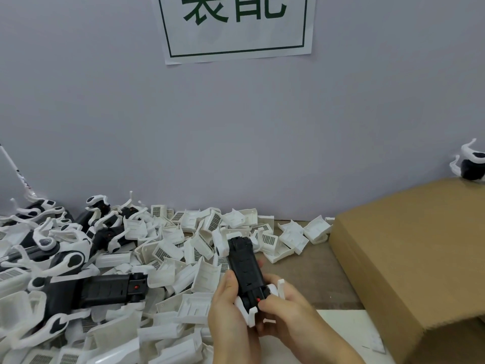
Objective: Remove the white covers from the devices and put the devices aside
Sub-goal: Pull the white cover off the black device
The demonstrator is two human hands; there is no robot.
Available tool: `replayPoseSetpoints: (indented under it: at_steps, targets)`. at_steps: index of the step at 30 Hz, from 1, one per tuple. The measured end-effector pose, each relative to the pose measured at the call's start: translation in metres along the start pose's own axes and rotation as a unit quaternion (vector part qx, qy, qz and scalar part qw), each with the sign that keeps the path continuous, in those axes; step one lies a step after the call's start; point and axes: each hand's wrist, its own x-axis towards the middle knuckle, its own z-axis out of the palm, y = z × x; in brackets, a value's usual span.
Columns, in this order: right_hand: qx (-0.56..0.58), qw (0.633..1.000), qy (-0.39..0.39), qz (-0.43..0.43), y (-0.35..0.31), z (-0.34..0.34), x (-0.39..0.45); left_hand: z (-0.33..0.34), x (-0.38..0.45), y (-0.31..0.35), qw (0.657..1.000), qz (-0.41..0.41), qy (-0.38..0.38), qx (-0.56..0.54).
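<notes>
Where the brown worktop meets a pale grey wall, a heap of loose white covers spreads across the lower left and centre of the frame. Black-and-white devices with curved white arms pile at far left. One long black device lies flat on the heap, red dot at its end. White paper sign with green border and characters on wall, top centre, cut by frame edge. Cardboard box, lower right; another black-and-white device sits behind it at right edge. White sheet on worktop beside the box.

Both hands low centre, forearms entering from bottom edge. Left hand curled round left side of a black device, thumb up along its flank. Right hand grips the near end, thumb just beside the red button. Device points away from the person, tilted up over the heap. White cover seated at its near end, between the palms.
</notes>
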Motion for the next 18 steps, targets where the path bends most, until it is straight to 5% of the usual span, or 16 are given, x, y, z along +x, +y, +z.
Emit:
replayPoseSetpoints:
  at_steps: [8,18]
  targets:
    - [-0.062,0.997,0.036,0.026,0.0012,-0.0047,-0.0005,-0.0023,0.0057,-0.0027,0.999,0.015,0.01,0.04]
    - [0.015,1.0,0.019,0.009,0.0005,-0.0026,0.0005,-0.0046,0.007,-0.0056,0.999,0.024,0.001,0.041]
